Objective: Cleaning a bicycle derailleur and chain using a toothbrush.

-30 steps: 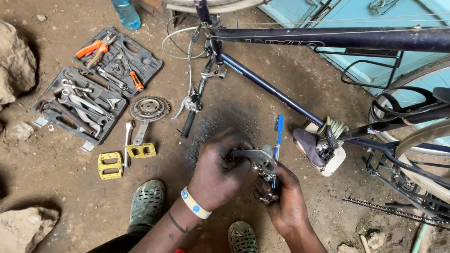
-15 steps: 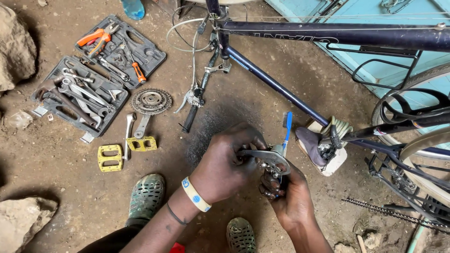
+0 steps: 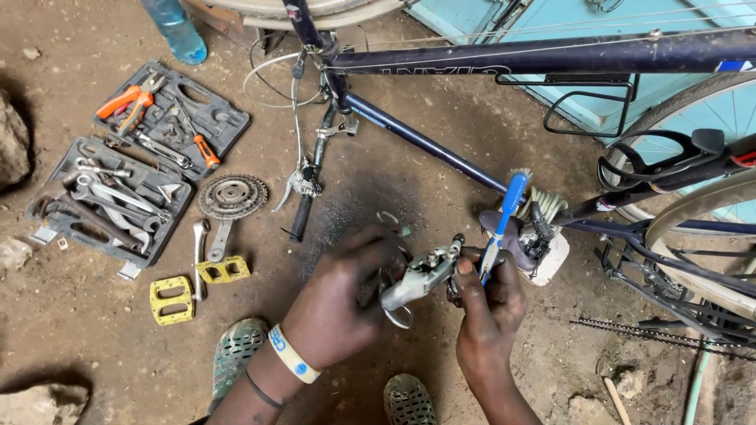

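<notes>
Tilting blue brush (image 3: 504,216) further upright

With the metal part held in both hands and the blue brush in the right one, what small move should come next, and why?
Probably tip the brush down onto the metal part. The right hand holds the brush with its bristles pointing up, away from the part, while the left hand steadies the part, which looks greasy.

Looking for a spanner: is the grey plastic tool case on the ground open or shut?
Open: the grey plastic tool case lies spread flat on the dirt, with spanners and orange-handled pliers showing.
</notes>
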